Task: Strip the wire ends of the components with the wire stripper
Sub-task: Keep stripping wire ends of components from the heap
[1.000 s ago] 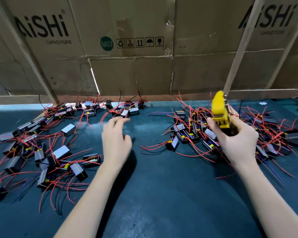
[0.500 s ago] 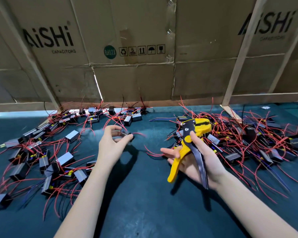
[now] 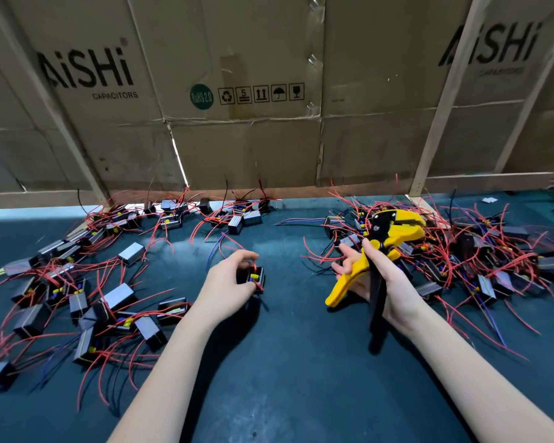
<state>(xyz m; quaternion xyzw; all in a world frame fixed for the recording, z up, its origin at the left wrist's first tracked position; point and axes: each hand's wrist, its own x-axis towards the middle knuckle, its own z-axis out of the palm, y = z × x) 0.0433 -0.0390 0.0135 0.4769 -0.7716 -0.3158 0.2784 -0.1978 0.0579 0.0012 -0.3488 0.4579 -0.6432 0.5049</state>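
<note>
My right hand grips the yellow and black wire stripper, jaws pointing up and to the right, handles spread apart across my palm. My left hand holds a small black box component with yellow parts inside and red wires trailing from it, just above the dark green table. The two hands are about a hand's width apart at mid table.
A pile of black box components with red wires covers the left of the table. A denser tangle of them lies at the right, behind the stripper. Cardboard sheets with wooden slats wall off the back.
My left hand has closed on a component and drawn it toward me. My right hand swung the stripper round from held high over the right pile to mid table, handles now spread.
</note>
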